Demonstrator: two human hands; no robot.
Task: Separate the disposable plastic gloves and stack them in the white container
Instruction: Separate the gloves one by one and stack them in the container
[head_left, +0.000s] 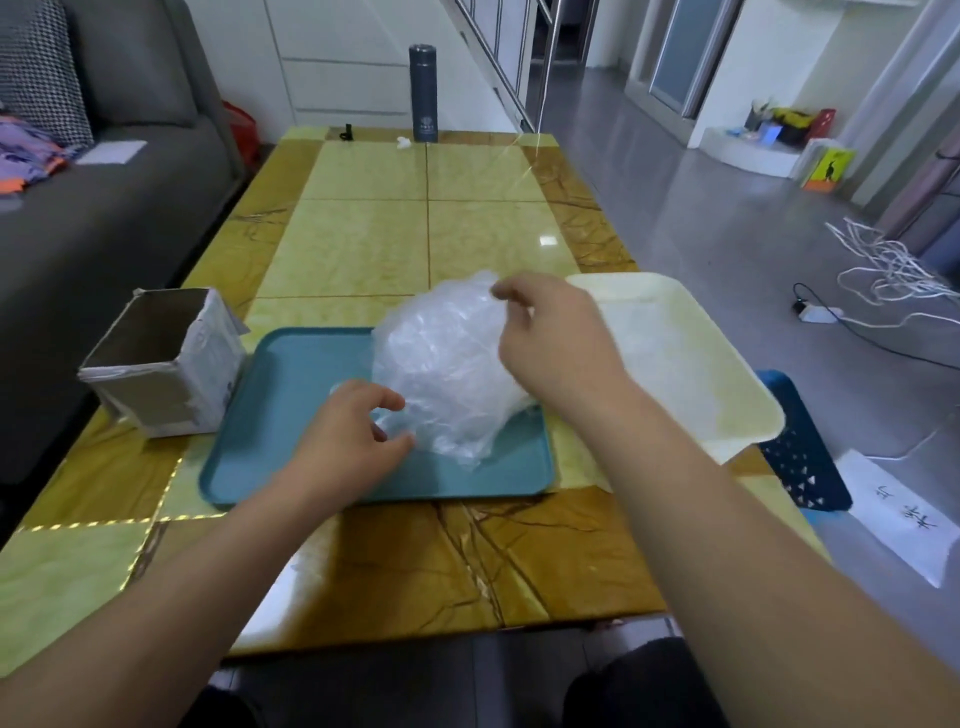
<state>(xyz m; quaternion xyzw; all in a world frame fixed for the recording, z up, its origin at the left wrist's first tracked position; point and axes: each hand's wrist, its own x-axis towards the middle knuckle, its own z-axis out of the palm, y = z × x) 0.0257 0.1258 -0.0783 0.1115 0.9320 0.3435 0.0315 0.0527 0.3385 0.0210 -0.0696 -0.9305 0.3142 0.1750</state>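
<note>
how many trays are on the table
2. A teal tray sits near the front of the table, under the clump of plastic gloves; a white tray lies to its right, at the table's right edge. None seems hidden.

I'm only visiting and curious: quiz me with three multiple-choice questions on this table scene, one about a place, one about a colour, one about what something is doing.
1. Where does the crumpled pile of clear plastic gloves rest?
A. on the teal rectangular plastic tray
B. on the floor
C. on the sofa

2. What colour is the tall cylindrical flask at the far end of the table?
A. red
B. dark grey
C. yellow

3. What is the right hand doing?
A. lying flat on the table
B. holding the flask
C. pinching the top of the glove pile

Answers:
1 A, the pile's bottom sits on the teal tray.
2 B, its body is dark grey.
3 C, its fingertips pinch plastic at the pile's top.
</note>
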